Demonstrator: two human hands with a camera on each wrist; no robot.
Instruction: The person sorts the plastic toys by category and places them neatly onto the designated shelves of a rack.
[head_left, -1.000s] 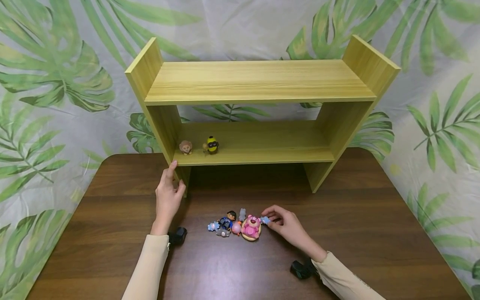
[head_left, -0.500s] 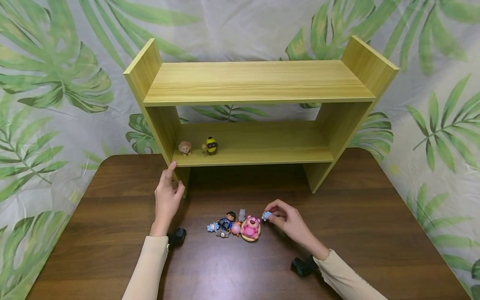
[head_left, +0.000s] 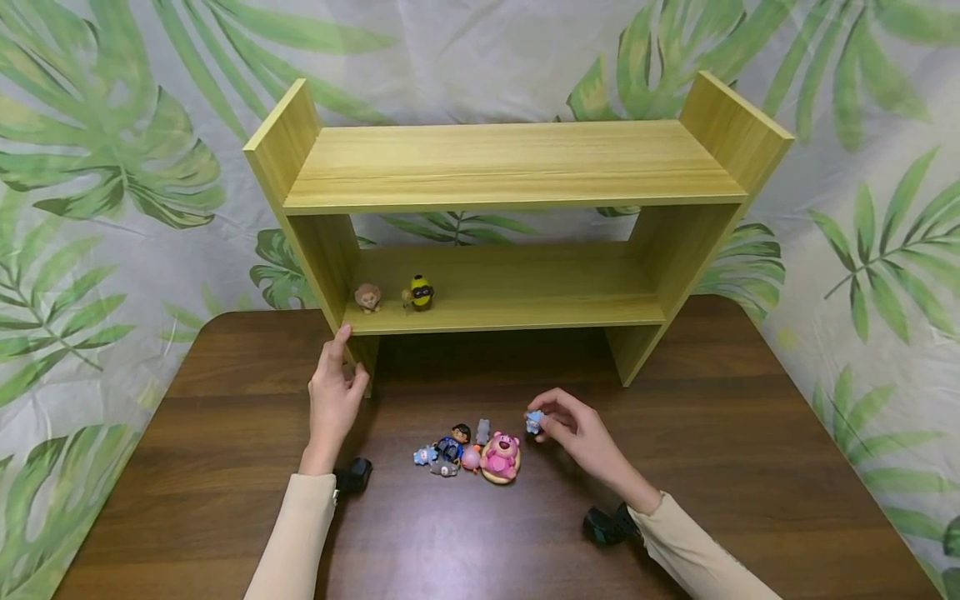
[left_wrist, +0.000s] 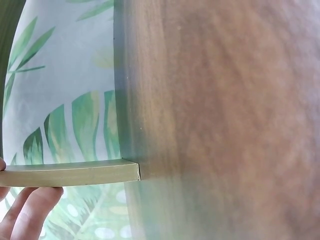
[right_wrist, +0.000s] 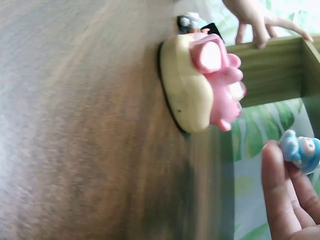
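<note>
My right hand pinches a small light-blue figurine between thumb and fingers, just above the table. Left of it sits a pink bear figurine in a cream ring. Beside the bear cluster a pink round toy, a dark-haired doll in blue, another light-blue figurine and two grey figurines, one behind and one in front. My left hand grips the left side panel of the wooden shelf, thumb and fingers on opposite faces.
The two-tier shelf stands at the table's back. On its lower board, at the left, are a tan animal figurine and a yellow figurine with black goggles, with a small tan item beside it. Leaf-patterned cloth hangs behind.
My right hand has lifted the light-blue figurine up from beside the pink bear and moved it slightly away toward the shelf. My left hand stays on the side panel.
</note>
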